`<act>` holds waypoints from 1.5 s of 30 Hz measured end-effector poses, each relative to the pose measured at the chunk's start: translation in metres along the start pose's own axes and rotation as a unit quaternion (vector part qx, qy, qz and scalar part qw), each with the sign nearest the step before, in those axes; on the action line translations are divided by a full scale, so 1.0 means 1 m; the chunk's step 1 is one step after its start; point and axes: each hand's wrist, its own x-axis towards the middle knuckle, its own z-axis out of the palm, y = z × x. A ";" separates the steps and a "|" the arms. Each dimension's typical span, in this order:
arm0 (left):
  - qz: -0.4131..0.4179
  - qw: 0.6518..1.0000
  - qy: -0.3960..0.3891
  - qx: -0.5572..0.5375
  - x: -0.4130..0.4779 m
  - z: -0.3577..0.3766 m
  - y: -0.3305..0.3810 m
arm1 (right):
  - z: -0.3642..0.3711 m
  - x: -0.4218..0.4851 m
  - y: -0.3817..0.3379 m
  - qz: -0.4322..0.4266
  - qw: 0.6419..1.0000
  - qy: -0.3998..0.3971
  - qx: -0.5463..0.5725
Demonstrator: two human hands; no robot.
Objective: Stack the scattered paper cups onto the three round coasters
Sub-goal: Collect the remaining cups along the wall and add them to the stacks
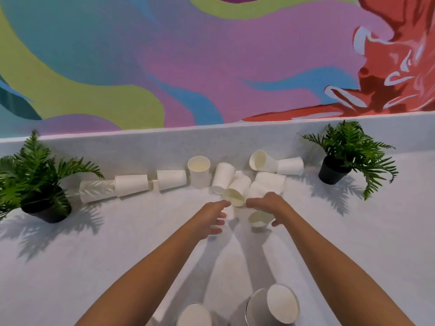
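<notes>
Several white paper cups lie scattered along the back of the white counter [117,255]: cups on their sides [131,185] [171,180], one upright cup [199,171], and a jumbled group [268,182] behind my hands. My left hand [211,217] curls around a white cup [230,212], only a sliver of which shows. Just above it a tipped cup [234,196] faces me. My right hand [266,203] grips a cup [259,220] from above, mouth toward me. Two upright cups [195,316] [282,304] stand at the near edge. I cannot make out the coasters.
Two potted ferns in black pots flank the cups, one on the left [47,208] and one on the right [334,170]. A low white ledge [141,149] runs along the back under a colourful mural wall.
</notes>
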 end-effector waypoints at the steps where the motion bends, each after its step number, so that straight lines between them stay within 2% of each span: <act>1: -0.011 0.999 -0.023 -0.024 0.000 0.002 0.002 | 0.001 -0.002 -0.006 -0.007 1.000 0.007 0.022; 4: -0.033 0.987 -0.095 -0.123 0.000 0.008 0.011 | 0.011 -0.008 -0.024 -0.044 0.998 0.027 0.037; 6: -0.023 0.979 -0.121 -0.160 0.000 0.011 0.016 | 0.021 -0.010 -0.031 -0.090 0.995 0.012 0.044; 10: 0.012 0.976 -0.105 -0.193 0.000 0.008 0.019 | 0.023 -0.016 -0.033 -0.189 0.980 -0.053 0.033; 13: 0.027 0.975 -0.079 -0.204 0.003 -0.004 0.014 | 0.006 -0.012 -0.026 -0.217 0.967 -0.120 0.054; 14: 0.031 0.976 -0.067 -0.203 0.004 -0.009 0.011 | 0.002 -0.008 -0.022 -0.234 0.965 -0.093 0.071; 15: 0.034 0.978 -0.051 -0.201 0.005 -0.014 0.009 | -0.001 -0.003 -0.019 -0.254 0.965 -0.028 0.065; 17: 0.038 0.980 -0.028 -0.193 0.007 -0.021 0.005 | -0.002 0.007 -0.011 -0.268 0.955 0.116 -0.060; 18: 0.040 0.982 -0.023 -0.185 0.008 -0.023 0.003 | 0.000 0.010 -0.007 -0.258 0.944 0.142 -0.150; 20: 0.049 0.985 -0.021 -0.161 0.010 -0.024 -0.001 | 0.010 0.013 0.000 -0.217 0.916 0.114 -0.318; 22: 0.053 0.989 -0.021 -0.136 0.011 -0.024 -0.004 | 0.021 0.015 0.004 -0.198 0.882 0.102 -0.416; 27: 0.058 0.992 -0.016 -0.109 0.010 -0.021 -0.007 | 0.029 0.022 0.003 -0.198 0.861 0.154 -0.443; 30: 0.064 0.994 -0.021 -0.091 0.009 -0.020 -0.007 | 0.025 0.029 0.007 -0.181 0.869 0.141 -0.438; 33: 0.068 0.995 -0.022 -0.072 0.008 -0.017 -0.004 | 0.026 0.033 0.015 -0.153 0.901 0.070 -0.400; 36: 0.077 0.995 -0.026 -0.057 0.008 -0.015 -0.002 | 0.029 0.035 0.020 -0.150 0.919 0.048 -0.362; 38: 0.079 0.995 -0.032 -0.044 0.007 -0.016 -0.002 | 0.022 0.031 0.014 -0.151 0.950 0.055 -0.266; 40: 0.081 0.996 -0.032 -0.037 0.007 -0.018 -0.003 | 0.009 0.023 0.001 -0.172 0.975 0.083 -0.110; 42: 0.075 0.996 -0.033 -0.033 0.005 -0.019 -0.003 | -0.005 0.012 -0.018 -0.179 0.967 0.140 0.117; 44: 0.076 0.996 -0.040 -0.013 0.001 -0.018 -0.001 | -0.014 0.003 -0.037 -0.156 0.921 0.175 0.312; 45: 0.080 0.996 -0.047 -0.003 -0.001 -0.017 0.000 | -0.015 0.000 -0.044 -0.147 0.902 0.177 0.364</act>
